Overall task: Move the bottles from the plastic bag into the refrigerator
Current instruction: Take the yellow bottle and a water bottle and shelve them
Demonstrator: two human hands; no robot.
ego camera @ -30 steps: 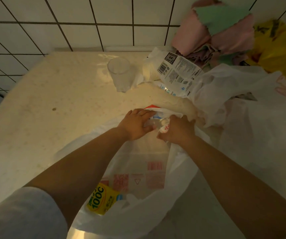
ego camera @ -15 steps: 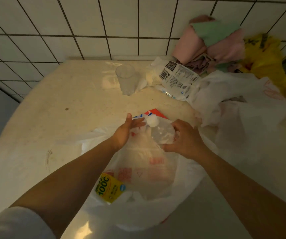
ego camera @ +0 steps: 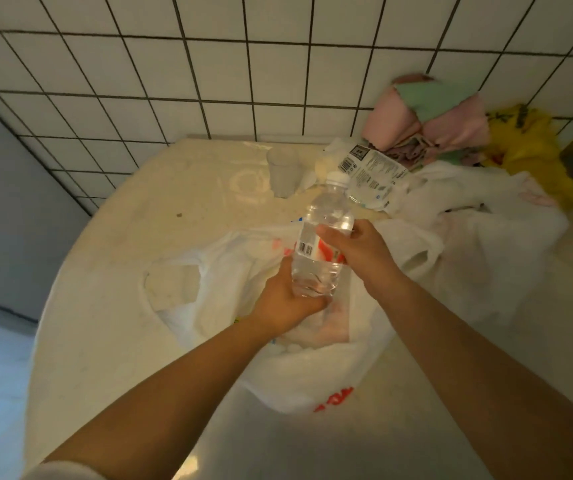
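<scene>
White tiled wall (ego camera: pixel 278 71) backs the pale table (ego camera: pixel 112 258). I see 1 clear water bottle (ego camera: pixel 323 244) held upright above the open plastic bag (ego camera: pixel 312 372) at table centre. Right hand (ego camera: pixel 364 254) grips the bottle at its label, fingers curled around it. Left hand (ego camera: pixel 285 303) cups the bottle base, fingers wrapped under it. Far of the bag: 1 clear cup (ego camera: pixel 283 171), a printed packet (ego camera: pixel 371 174), folded cloths (ego camera: pixel 434 123) at far right.

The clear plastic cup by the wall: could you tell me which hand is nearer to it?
Left, narrowly. The cup stands up and left of both; the left hand grips the bottle's base, the right hand its label.
</scene>
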